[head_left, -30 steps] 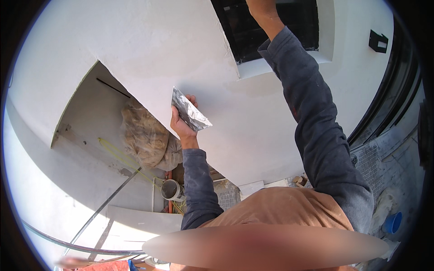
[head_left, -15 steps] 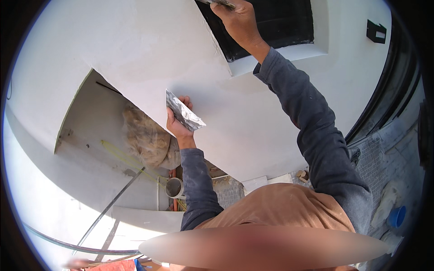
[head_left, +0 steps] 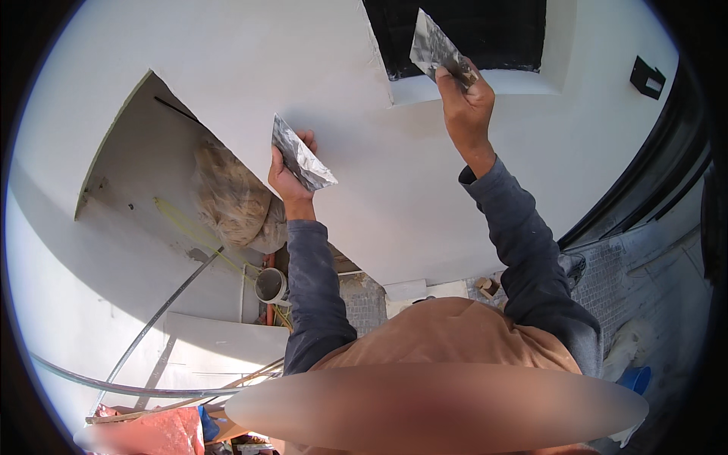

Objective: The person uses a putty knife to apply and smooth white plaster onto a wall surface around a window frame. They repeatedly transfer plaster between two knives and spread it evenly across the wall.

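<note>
My left hand [head_left: 287, 180] is closed around a wide metal putty knife [head_left: 300, 155], its blade smeared with whitish filler. The thumb lies along the near edge and the fingertips curl out behind the blade, close to the smooth white wall [head_left: 250, 68]. Higher and to the right, my right hand [head_left: 469, 117] grips a second metal putty knife [head_left: 432, 47]. That blade points up and to the left, in front of the dark window opening [head_left: 493, 34] and apart from the left one. Dull grey and white streaks mark its face.
A sharp-edged recess in the wall at left holds a plastic-wrapped brown bundle [head_left: 231, 201]. Below stand a bucket [head_left: 271, 285] and a leaning metal bar [head_left: 163, 315]. A black box [head_left: 647, 77] is fixed at far right; a blue tub [head_left: 635, 379] sits on the floor.
My right hand has come down from the top edge and to the right, bringing its whole blade into view. My left hand still holds its knife; the whole view has shifted slightly.
</note>
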A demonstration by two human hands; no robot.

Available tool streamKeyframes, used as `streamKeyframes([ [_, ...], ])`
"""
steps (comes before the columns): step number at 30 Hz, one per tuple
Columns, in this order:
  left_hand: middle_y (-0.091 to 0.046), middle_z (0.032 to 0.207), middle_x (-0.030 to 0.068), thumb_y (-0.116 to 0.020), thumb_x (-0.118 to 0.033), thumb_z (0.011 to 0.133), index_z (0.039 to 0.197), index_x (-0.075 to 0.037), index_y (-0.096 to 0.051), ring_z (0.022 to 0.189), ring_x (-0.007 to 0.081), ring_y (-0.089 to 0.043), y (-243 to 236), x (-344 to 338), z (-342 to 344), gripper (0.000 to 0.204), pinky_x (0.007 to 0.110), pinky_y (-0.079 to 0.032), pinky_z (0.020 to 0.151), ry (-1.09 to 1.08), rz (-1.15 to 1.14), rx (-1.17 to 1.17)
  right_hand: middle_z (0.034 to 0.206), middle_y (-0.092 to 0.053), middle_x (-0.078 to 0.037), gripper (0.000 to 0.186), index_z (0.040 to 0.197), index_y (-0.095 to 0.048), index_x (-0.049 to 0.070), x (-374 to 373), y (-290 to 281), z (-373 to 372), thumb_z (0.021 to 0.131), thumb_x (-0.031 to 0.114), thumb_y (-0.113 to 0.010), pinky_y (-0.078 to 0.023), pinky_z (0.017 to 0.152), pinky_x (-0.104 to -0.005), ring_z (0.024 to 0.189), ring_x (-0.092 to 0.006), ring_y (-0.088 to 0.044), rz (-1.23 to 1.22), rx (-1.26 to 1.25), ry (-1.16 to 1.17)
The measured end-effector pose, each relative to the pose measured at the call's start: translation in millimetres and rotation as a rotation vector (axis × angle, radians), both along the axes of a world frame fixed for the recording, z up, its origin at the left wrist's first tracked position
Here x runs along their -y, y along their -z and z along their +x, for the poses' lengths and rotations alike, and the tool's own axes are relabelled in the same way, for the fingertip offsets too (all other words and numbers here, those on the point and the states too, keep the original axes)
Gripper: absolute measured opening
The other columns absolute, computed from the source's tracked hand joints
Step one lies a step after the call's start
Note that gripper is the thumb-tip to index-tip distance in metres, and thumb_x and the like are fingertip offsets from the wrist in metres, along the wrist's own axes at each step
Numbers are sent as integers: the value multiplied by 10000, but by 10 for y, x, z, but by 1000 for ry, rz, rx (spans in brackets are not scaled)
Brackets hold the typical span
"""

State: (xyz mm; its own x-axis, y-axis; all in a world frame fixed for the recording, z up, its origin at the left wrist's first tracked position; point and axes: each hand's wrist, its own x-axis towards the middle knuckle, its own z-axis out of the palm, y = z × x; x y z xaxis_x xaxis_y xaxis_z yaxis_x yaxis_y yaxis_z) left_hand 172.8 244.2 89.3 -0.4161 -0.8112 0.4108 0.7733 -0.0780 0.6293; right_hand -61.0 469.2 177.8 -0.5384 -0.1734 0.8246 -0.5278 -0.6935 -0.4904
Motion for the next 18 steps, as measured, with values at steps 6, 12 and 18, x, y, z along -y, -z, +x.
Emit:
streamKeyframes([
  [6, -670, 1203, 95, -488, -318, 1100, 1244, 9, -617, 1074, 194, -659, -216, -583, 113, 380, 338, -528, 977, -92, 14, 19, 966, -687, -23, 180, 1152, -689, -16, -824, 340, 348, 1014, 54, -596, -491, 687, -242, 788, -53, -590, 210, -409, 164],
  [12, -605, 1299, 123, -462, -316, 1117, 1203, -8, -598, 1079, 215, -644, 34, -1550, -144, 347, 391, -503, 1028, -475, -203, -322, 1057, -708, -81, 154, 1121, -668, 16, -1111, 826, 835, 987, 41, -595, -570, 811, -345, 907, -179, -686, 350, 807, -566],
  [18, -657, 1321, 251, -482, -243, 1093, 1327, -16, -610, 1199, 413, -666, 399, -1921, -147, 350, 522, -553, 997, -233, -1093, -100, 989, -719, -62, 149, 1096, -667, 45, -1230, 1014, 1086, 969, 118, -641, -601, 801, -396, 876, -224, -721, 334, 1369, -877],
])
